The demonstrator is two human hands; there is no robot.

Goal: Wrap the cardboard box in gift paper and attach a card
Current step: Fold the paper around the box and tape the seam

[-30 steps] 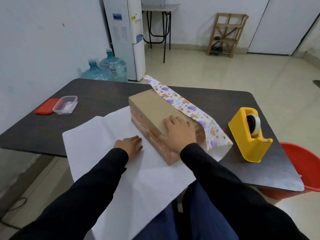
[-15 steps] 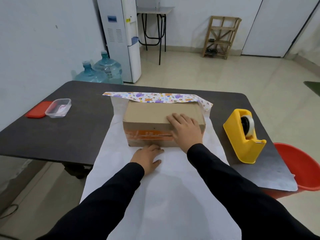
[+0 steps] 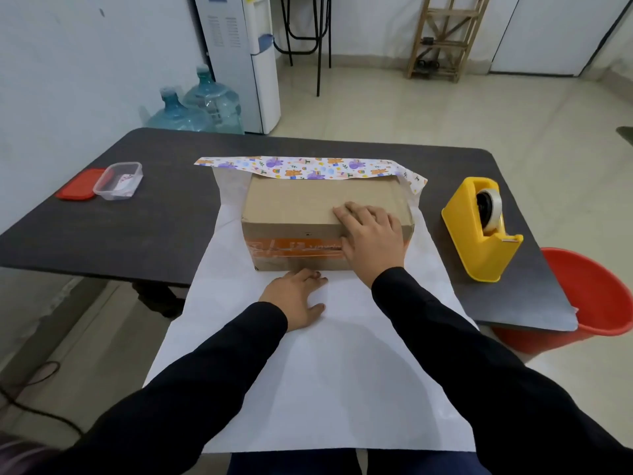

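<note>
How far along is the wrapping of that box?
Done: the cardboard box sits on the gift paper, white side up, its printed far edge turned up behind the box. In hand: the right hand presses flat on the box, the left hand on the paper before it. Left: folding the near paper over, taping from the tape dispenser, attaching a card; none shows on the box.
</note>
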